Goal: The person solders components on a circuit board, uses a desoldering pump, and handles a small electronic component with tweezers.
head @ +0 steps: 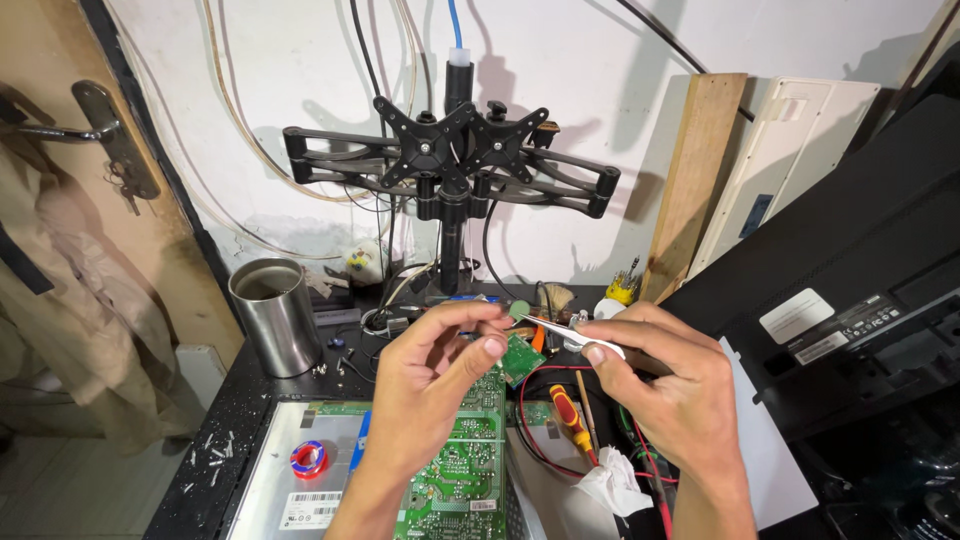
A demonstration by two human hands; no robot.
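My left hand (432, 385) holds a small green circuit board (520, 357) raised above the bench, with thumb and forefinger pinched near a small round pale-green part (518, 310) at its top. My right hand (668, 385) grips metal tweezers (570, 333), and their tips touch that round part. Below both hands lies a larger green circuit board (455, 470) on a metal chassis (265, 470).
A steel cup (273, 315) stands at the left. A black dual monitor arm (450, 160) rises behind. A black monitor back (850, 290) leans at the right. A red-yellow screwdriver (570, 420), crumpled tissue (612, 482), red and black wires, a red tape roll (308, 458) and loose screws lie around.
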